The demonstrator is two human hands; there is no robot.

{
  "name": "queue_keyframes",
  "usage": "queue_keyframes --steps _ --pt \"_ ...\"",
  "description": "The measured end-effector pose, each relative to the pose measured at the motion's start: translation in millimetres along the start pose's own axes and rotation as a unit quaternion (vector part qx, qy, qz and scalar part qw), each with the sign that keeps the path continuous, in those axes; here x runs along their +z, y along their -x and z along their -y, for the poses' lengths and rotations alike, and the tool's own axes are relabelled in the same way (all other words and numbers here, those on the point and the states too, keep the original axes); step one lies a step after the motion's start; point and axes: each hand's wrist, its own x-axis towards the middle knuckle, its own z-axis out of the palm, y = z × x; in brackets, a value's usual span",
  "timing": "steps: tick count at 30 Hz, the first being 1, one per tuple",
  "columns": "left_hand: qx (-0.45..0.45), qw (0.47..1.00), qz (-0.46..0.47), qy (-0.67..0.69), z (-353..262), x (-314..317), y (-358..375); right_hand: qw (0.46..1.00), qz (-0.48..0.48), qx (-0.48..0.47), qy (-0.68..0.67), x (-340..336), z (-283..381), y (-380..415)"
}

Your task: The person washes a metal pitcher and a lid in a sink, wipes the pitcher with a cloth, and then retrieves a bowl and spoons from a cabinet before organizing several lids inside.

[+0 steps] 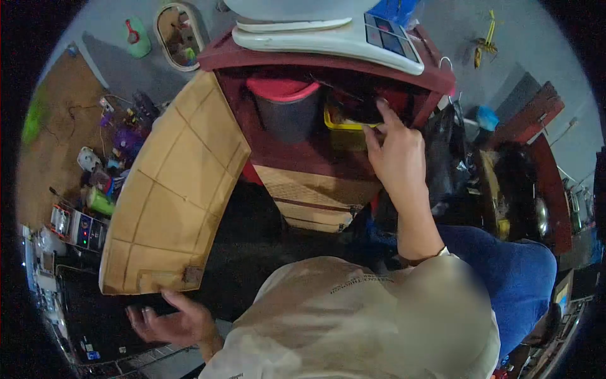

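Observation:
My right hand [399, 151] reaches into a dark red cabinet [315, 155], index finger pointing in and thumb apart from it. Its thumb is right by the yellow rim of a small container [344, 129]; dark items behind it are lost in shadow. Left of that stands a dark bucket [287, 117] with a red lid [281, 88]. The tan cabinet door [183, 183] is swung out to the left. Below its lower edge is my left hand [173, 321], fingers spread, palm bare, a ring on one finger.
A white scale [328, 44] sits on the cabinet top. On the wall hang a mirror [178, 36] and a green item [136, 39]. Black bags [445, 151] hang at the right side. Drawers [315, 196] with a woven-look front lie under the shelf.

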Motion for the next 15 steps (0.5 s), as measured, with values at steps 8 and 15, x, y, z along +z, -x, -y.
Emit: queue_keyframes --steps 8,15 --pt "0.126 0.919 0.308 0.210 -53 78 -19 0.998 -0.001 -0.037 -0.043 2 -1 -8" --pt "0.028 0.927 0.285 0.244 -63 124 -27 0.993 0.025 -0.075 -0.091 -26 17 28"
